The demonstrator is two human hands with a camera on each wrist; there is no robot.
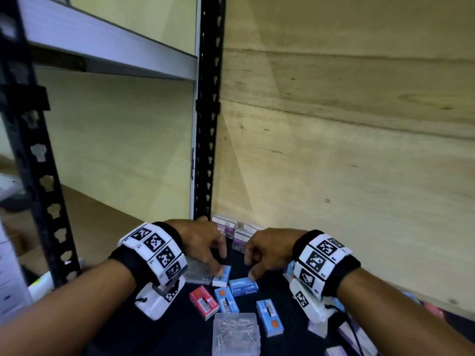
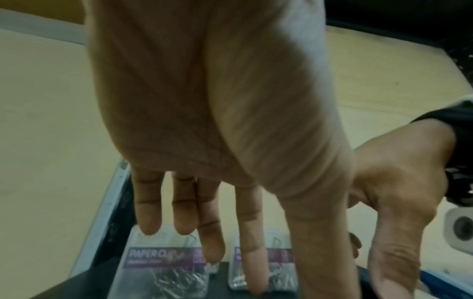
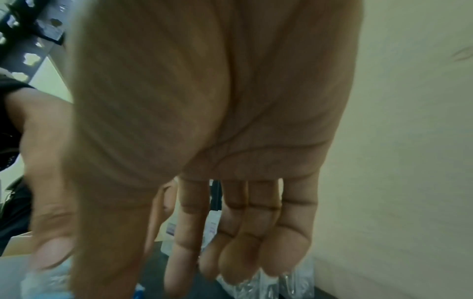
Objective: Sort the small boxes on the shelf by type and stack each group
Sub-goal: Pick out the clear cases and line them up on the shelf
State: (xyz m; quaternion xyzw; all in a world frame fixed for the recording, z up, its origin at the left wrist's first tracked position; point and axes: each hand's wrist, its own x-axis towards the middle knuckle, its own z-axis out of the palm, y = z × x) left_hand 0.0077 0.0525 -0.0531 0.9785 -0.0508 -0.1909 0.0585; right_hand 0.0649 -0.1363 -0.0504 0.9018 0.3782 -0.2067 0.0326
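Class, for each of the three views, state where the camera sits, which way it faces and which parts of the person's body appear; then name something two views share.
Head: worn on the head, looking forward and down at the dark shelf; shows both forearms, left hand, right hand.
Left wrist: under the left wrist, looking along the palm toward the paper clip packs; the right hand shows too.
Right wrist: under the right wrist, looking along the palm toward the wall.
Shared: head and left wrist both show the paper clip packs.

storeroom, slotted metal shelving (image 1: 205, 124), plywood wall (image 1: 347, 124)
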